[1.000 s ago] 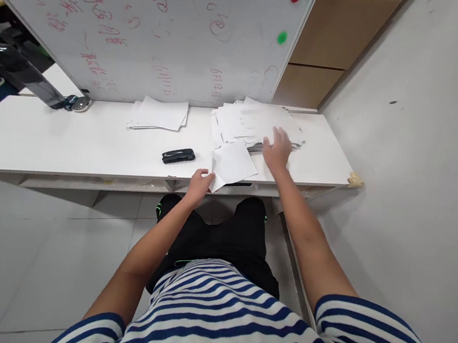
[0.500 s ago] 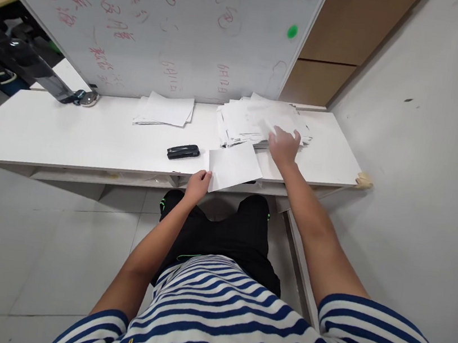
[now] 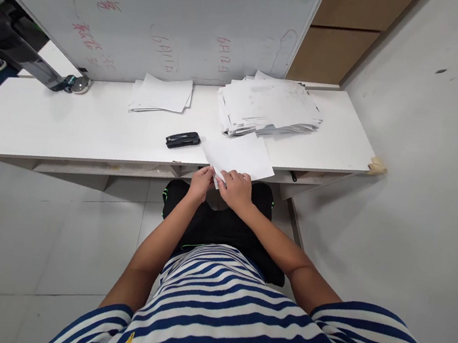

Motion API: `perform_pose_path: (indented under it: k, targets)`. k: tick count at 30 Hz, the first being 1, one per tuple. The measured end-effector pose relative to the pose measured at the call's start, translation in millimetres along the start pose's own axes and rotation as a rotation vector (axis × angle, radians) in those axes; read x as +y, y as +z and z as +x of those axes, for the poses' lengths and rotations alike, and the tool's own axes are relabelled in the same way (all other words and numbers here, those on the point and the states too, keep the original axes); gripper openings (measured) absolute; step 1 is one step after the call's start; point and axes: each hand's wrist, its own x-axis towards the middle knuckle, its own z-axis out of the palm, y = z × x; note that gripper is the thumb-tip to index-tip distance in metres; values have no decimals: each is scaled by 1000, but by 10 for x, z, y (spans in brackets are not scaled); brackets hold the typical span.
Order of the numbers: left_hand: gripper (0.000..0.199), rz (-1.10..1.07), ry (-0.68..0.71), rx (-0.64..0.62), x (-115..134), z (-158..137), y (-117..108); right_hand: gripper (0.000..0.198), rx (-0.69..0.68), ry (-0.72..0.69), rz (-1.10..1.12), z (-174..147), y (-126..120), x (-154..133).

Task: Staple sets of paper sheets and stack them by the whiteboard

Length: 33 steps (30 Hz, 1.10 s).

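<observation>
holding a white sheet (image 3: pixel 243 156) over the front edge of the counter (image 3: pixel 122 142), long axis roughly along it: left hand (image 3: pixel 200 184) and right hand (image 3: pixel 235 188), fingers clamped on its near-left corner. whiteboard (image 3: pixel 191 13) reads "6月12日".

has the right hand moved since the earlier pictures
Yes: against the white desk, the right hand has moved left and toward the body, from the large paper stack to the held paper by the left hand.
</observation>
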Motion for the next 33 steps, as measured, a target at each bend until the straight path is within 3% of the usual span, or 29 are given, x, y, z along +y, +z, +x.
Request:
perform_pose_path:
  k: [8,12,18,26,28,30,33]
  targets:
    - [41,-130,19,62,-120,-81,142,48,-155,54,-17,-14,-81,-69]
    - [42,-30,28,45,-98,-57,126,48,-186,13,-23,-44,-59,-6]
    - [20,128,84,129,-162,79,-8,55,-207,-43,-8,-146,-13,214]
    - [29,181,226,57,-256,87,18,48,-295,-97,-23,-124,-57,297]
    - [27,195,268,56,-238,94,2,46,-247,-106,14,-129,-57,366]
    - [25,209,292,57,-200,108,-43,43,-74,-25,74,-151,-36,497]
    - [23,224,321,15,-110,130,-147,52,336,306,262,-202,35,767]
